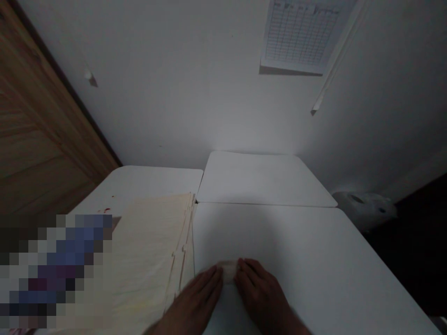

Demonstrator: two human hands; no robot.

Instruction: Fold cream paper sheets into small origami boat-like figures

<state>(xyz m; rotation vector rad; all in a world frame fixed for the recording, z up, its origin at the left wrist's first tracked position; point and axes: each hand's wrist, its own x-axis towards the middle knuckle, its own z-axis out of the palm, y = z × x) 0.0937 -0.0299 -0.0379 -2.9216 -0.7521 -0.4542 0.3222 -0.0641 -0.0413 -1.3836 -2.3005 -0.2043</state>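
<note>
A small pale folded piece (229,272) lies on the white tabletop near the front, between my two hands. Whether it is cloth or paper is hard to tell in the dim light. My left hand (200,298) presses its left end with the fingers close together. At the right end, the fingertips of my right hand (260,293) pinch the same piece. The hands cover both of its ends, so only the middle shows. Just left of my left hand lies a stack of cream cloth-like sheets (150,246), their edges slightly offset.
White tables (314,260) meet along narrow seams, with a raised-looking white panel (261,179) at the wall. A printed chart (302,35) hangs above. A whitish plastic bag (363,209) stands beyond the right edge. A wooden door (42,125) is at left; a blurred-out area covers the lower left.
</note>
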